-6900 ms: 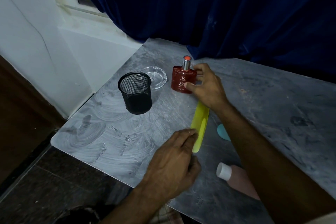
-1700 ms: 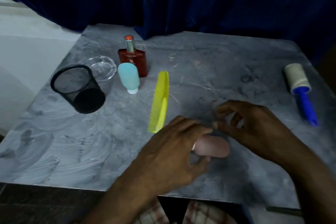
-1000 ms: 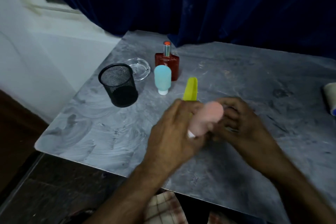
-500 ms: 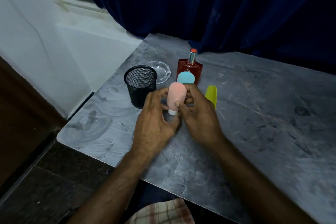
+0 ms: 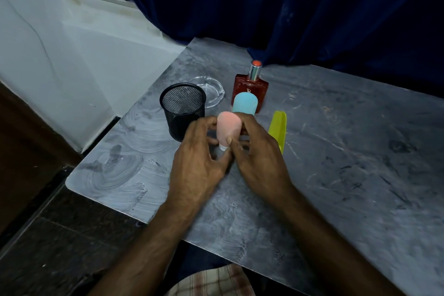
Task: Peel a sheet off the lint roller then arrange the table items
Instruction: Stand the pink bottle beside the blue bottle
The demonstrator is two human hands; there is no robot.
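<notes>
Right hand [image 5: 259, 158] pinches the pink travel bottle [image 5: 228, 127], cap down, thumb on its front, just in front of the blue bottle [image 5: 245, 103] on the counter [image 5: 336, 151]. Left hand [image 5: 197, 163] is curled at its left side; can't tell if it's touching. Seat the cap flat and release one hand at a time. Mesh pen cup [image 5: 183, 110] is close, easy to knock. Lint roller out of view.

The person is going bare-armed: the left grip [image 5: 199, 158], the right grip [image 5: 259, 161] and both forearms are showing uncovered down to the frame's lower edge. Between the forearms, a checked garment [image 5: 211, 281] in beige with brownish lines is showing.
</notes>
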